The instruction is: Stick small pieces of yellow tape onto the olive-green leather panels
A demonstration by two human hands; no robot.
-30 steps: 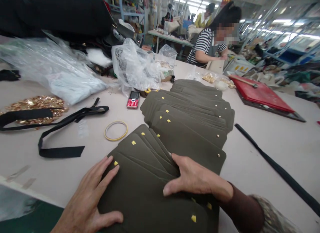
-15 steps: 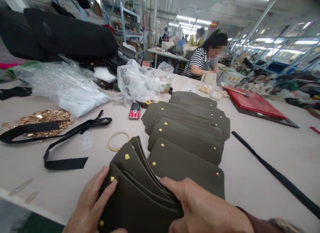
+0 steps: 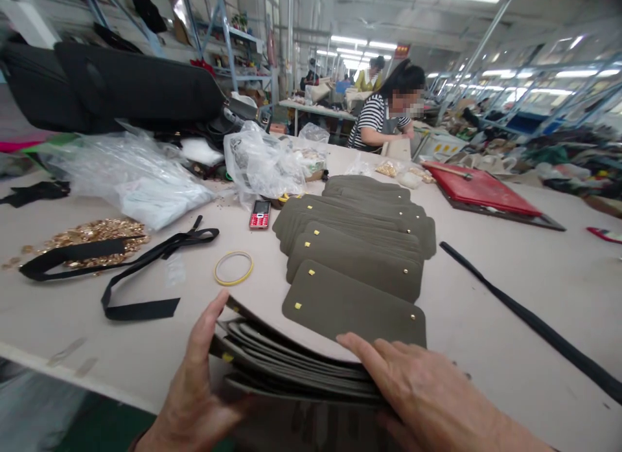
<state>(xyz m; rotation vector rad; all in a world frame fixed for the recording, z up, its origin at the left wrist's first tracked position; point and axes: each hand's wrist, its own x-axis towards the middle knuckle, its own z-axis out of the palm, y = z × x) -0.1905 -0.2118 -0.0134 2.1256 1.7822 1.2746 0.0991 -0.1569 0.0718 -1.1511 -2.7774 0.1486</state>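
Observation:
Between my two hands is a bent stack of dark olive panels [image 3: 296,368], seen edge-on, with small yellow pieces near its left end. My left hand [image 3: 194,381] grips the left end, thumb and fingers apart around it. My right hand [image 3: 413,387] is closed on the right end, fingers over the top; its thumb is mostly hidden. Just beyond, a single olive panel [image 3: 350,303] with yellow marks and a metal stud lies at the front of an overlapping row of similar panels [image 3: 359,225].
On the table [image 3: 490,322] are a yellow tape ring [image 3: 234,268], a red phone [image 3: 260,215], black straps [image 3: 140,309], gold hardware [image 3: 107,235], plastic bags [image 3: 265,157], a long black strip [image 3: 525,316] and a red panel [image 3: 486,186]. A person [image 3: 379,118] in stripes sits across.
The held stack has been tilted up and bowed, so its edges now face me. My left hand has shifted to its end, and my right hand has moved slightly right. The view has shifted a little.

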